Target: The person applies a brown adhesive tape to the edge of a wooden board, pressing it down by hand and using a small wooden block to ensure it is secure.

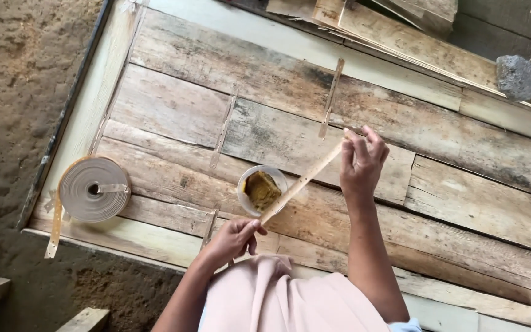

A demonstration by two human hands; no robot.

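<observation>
My left hand (233, 238) pinches the near end of a thin pale strip (302, 182). My right hand (362, 161) pinches its far end, so the strip is stretched taut between both hands. The strip crosses just above a small clear cup (246, 201) holding a brownish-yellow paste (260, 190), which stands on the rough wooden plank table (462, 203).
A large roll of pale tape (93, 189) lies at the table's left edge with a loose tail hanging down. Thin strips (331, 97) lie on the planks. Stacked veneer sheets (401, 37) and a grey stone (519, 77) sit at the far right. Sandy ground (13, 80) lies left.
</observation>
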